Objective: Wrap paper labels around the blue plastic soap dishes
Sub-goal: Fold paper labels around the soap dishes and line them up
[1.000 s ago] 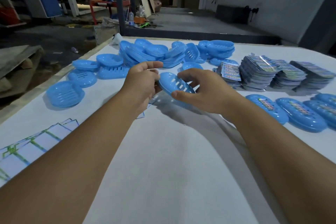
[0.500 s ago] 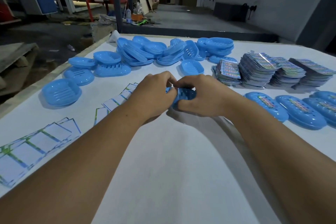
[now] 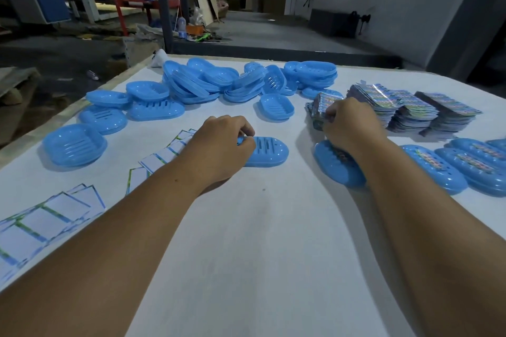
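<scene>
Left hand (image 3: 219, 150) grips upturned soap dish (image 3: 267, 150); right hand (image 3: 349, 123) pinches labels from stack (image 3: 319, 107).

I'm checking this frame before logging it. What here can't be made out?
- Head view: right hand fingertips, behind its own knuckles; whether it pinches a label from the label stack is unclear.
- Labelled dish: label mostly under the right wrist.
- Left hand covers the near end of the soap dish.
- Label print: too small to read.

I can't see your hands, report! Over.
Left hand holds soap dish on table. Right hand pinching at label stack. Nothing blocking.
</scene>
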